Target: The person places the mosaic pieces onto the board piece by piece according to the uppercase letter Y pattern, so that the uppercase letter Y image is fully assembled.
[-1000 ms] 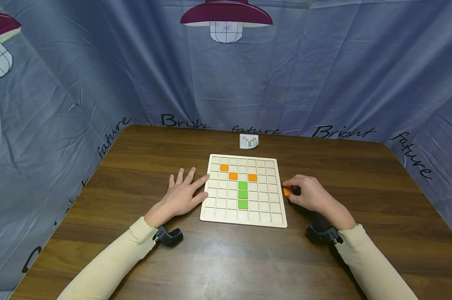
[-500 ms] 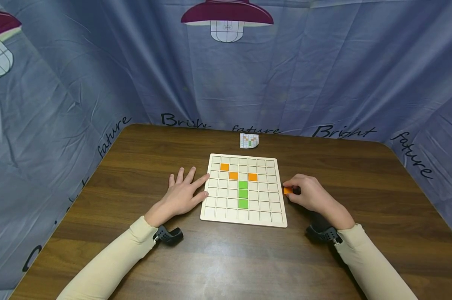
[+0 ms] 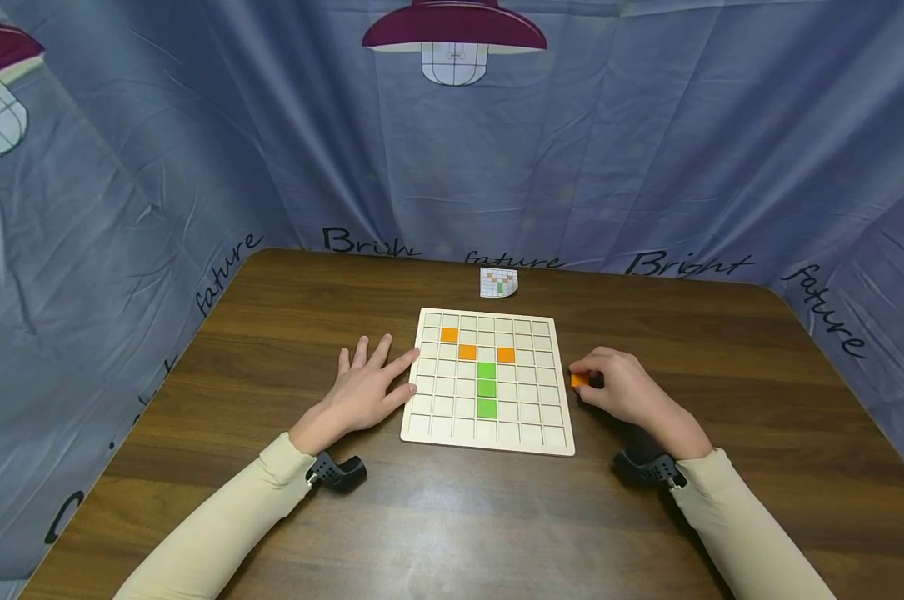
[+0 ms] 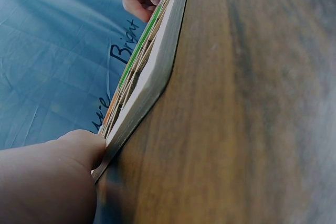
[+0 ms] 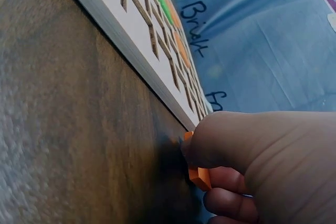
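A pale wooden grid board (image 3: 459, 427) lies flat on the table. Three orange tiles, one of them the upper left tile (image 3: 449, 335), and a column of three green tiles (image 3: 486, 389) sit in its cells. My left hand (image 3: 360, 394) rests spread beside the board, thumb and index finger touching its left edge. Off the board's right edge, my right hand (image 3: 618, 385) pinches another orange tile (image 5: 199, 177) between thumb and fingers, just above the table. The right wrist view shows part of that tile hidden behind the thumb.
Behind the board lies a small paper card (image 3: 499, 282) printed with a coloured grid pattern. The brown wooden table (image 3: 437, 517) ends at a blue curtain (image 3: 571, 150) at the back and sides.
My right hand, with the orange tile, has shifted very slightly away from the board's right edge. The left hand and the board have stayed in place.
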### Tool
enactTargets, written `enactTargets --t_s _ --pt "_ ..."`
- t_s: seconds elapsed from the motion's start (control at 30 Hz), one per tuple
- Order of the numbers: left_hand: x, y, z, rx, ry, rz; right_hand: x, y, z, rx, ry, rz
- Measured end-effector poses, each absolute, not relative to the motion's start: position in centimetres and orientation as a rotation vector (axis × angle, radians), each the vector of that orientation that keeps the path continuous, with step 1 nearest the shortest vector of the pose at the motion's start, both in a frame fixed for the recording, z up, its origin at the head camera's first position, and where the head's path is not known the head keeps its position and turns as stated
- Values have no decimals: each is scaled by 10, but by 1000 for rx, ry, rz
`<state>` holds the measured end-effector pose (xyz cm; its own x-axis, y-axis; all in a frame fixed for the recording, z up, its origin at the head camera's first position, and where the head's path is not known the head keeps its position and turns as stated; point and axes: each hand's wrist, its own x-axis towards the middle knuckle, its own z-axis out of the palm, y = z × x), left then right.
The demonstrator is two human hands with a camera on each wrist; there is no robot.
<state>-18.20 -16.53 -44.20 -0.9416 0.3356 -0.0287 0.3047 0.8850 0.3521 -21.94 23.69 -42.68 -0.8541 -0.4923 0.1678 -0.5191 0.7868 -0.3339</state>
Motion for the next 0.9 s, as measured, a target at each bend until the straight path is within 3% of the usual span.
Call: enactTargets --t_s 0.9 --pt "-181 -164 -441 495 2957 531 -226 240 -424 765 -2904 599"
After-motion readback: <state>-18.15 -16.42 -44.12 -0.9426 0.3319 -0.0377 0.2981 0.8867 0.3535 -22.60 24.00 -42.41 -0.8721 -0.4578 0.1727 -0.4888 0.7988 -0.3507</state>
